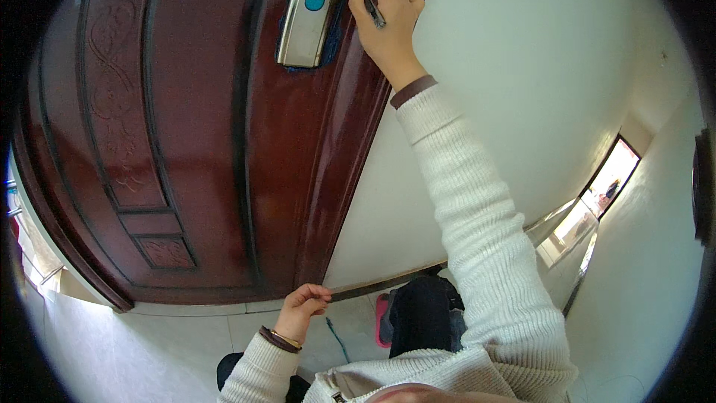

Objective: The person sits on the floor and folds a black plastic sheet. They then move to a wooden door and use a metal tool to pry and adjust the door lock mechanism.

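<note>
At the upper centre of the frame, a slim tool [375, 13] is pinched in the right hand's [393, 26] fingers, beside the silver lock plate [300, 39] on a dark red door [198, 104]. Lower centre, the left hand's [296, 315] fingers curl loosely; whether they grip anything, I cannot tell.

The door [201, 157] filled the frame's left and centre, the wall [514, 52] to its right. On the door, at upper centre, sat the lock plate [300, 37], with the right hand [391, 22] and its tool [376, 16] just right. At lower centre, the left hand [300, 311] was left of a slipper [382, 321].
</note>
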The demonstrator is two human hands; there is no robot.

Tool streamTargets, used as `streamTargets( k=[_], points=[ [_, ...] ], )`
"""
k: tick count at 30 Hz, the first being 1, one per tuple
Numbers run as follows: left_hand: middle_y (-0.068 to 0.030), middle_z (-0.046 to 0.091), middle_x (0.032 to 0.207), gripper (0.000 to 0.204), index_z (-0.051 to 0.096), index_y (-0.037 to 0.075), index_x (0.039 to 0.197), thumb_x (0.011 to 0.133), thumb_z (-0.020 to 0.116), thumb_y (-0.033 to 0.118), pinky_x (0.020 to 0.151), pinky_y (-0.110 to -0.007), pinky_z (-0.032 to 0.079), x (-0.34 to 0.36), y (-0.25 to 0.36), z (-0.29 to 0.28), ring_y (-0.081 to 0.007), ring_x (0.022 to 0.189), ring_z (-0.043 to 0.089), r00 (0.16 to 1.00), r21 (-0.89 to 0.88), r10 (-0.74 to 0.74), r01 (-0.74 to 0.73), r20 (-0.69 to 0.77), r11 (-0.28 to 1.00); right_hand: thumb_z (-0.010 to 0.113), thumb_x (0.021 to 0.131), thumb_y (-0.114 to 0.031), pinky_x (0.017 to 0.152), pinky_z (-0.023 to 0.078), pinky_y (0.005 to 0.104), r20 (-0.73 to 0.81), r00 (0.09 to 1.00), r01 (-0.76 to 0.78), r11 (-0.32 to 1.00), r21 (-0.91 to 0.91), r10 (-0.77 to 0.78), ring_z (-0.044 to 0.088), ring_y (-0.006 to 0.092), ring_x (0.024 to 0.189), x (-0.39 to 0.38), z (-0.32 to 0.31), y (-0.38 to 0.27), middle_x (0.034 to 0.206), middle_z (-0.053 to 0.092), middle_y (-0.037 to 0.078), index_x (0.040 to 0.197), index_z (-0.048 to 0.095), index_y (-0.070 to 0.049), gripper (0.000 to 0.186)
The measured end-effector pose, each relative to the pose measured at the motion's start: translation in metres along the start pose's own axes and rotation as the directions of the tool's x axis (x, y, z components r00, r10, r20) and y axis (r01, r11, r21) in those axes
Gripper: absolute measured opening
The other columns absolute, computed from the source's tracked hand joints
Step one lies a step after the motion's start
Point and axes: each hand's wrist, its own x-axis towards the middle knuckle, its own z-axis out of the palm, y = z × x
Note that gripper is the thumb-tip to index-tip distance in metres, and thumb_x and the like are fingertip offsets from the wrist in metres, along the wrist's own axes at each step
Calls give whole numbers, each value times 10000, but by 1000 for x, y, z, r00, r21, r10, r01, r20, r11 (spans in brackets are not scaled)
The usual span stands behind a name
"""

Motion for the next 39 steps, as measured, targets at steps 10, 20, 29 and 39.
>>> streamTargets(
  k=[10, 20, 29, 39],
  points=[
    [-12, 622, 890, 168, 612, 59, 965, 823, 532, 20, 750, -248, 460, 0, -4, 1, -118, 804, 578, 1000, -5, 15, -14, 19, 1000, 635, 821, -182, 763, 262, 345, 39, 999, -22, 1000, 10, 21, 502, 184, 717, -17, -5, -16, 740, 584, 14, 887, 593, -108, 108],
    [-9, 599, 893, 157, 604, 51, 960, 822, 537, 19, 747, -238, 436, 0, -7, 4, -101, 797, 542, 999, -17, 8, -8, 34, 1000, 632, 818, -152, 770, 265, 350, 55, 998, -23, 999, 35, 21, 505, 186, 724, -34, -10, -28, 739, 585, 21, 868, 593, -95, 86],
    [-8, 618, 892, 162, 614, 65, 951, 818, 532, 24, 755, -252, 456, 1, -9, 8, -119, 812, 573, 1000, 26, 0, -1, 13, 1000, 650, 800, -147, 776, 272, 357, 82, 995, -56, 997, 61, 51, 516, 184, 726, -53, -13, -39, 738, 601, 24, 853, 617, -92, 83],
    [-9, 610, 896, 169, 609, 60, 951, 812, 530, 6, 751, -247, 445, 3, -13, 9, -113, 807, 555, 1000, 30, 8, -9, 28, 1000, 670, 774, -126, 774, 278, 354, 94, 993, -84, 993, 85, 76, 516, 182, 718, -78, -17, -56, 724, 598, 15, 836, 625, -89, 85]
  ],
)
